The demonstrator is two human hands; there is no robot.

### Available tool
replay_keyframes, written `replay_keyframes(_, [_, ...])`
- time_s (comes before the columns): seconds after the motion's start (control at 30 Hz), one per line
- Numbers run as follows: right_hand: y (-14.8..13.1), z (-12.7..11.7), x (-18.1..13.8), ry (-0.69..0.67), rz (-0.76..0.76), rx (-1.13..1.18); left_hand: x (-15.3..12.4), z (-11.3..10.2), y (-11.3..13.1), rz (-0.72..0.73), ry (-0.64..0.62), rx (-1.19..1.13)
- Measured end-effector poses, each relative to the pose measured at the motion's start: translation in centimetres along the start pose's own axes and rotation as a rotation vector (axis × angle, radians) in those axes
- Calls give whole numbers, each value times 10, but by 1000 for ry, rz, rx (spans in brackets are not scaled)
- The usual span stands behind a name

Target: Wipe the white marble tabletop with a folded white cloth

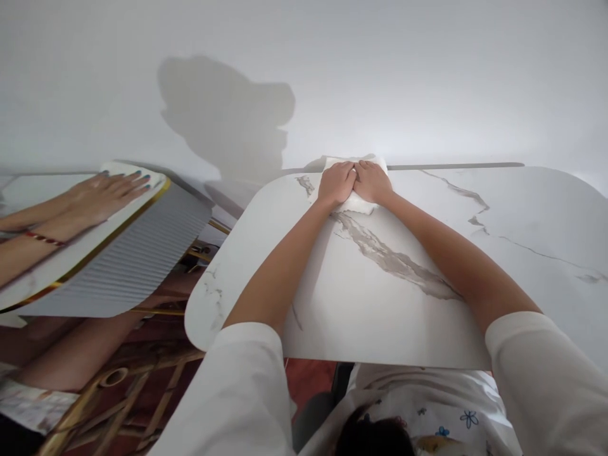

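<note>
In the head view, a white cloth point(361, 204), possibly thick paper, lies on the tabletop point(361, 316) at its far edge, left of that edge's middle and towards the rounded far-left corner. The left hand point(337, 183) and the right hand point(373, 182) rest on top of it side by side, touching where their fingers meet; those fingers are held together and bent over the cloth, but I cannot tell whether they pinch it or only press down. The cloth looks light, soft and limp, with little to break unless it is paper, which could tear; it would probably slide readily over the smooth, marbled tabletop. A flat palm across its middle seems the surest hold, and the loose near border offers an edge to pinch. That ragged border faces the tabletop's near edge, while the opposite side lies along the far edge. It looks about as deep as it is wide, so no clear long axis shows under the hands. Beyond the tabletop's left edge, a co-worker's hands point(107, 196) lie on another white cloth point(158, 178), atop a second table with a gold rim point(109, 251).
</note>
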State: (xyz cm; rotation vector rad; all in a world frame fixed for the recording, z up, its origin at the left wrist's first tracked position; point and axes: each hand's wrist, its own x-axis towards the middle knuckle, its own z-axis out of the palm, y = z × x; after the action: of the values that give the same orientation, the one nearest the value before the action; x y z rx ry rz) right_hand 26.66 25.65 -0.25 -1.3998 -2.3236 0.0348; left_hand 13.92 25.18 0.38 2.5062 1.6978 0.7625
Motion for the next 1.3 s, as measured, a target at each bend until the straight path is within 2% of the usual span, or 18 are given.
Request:
replay_keyframes(0.3, [21,-8,0,-27,-2,5,10,12,14,-21,-11,48])
replay_keyframes(0.53, [23,-13,-15,-15,24,-17,3,11,29,4,2,32])
replay_keyframes(0.9, [10,-24,-45,-34,43,-41,-23,3,46,13,4,10])
replay_keyframes(1.13, [-12,-31,-72,-61,49,-50,-52,-7,54,-6,-6,8])
replay_keyframes(1.3, [-30,-35,-95,-43,26,-58,-76,-16,57,32,-28,9])
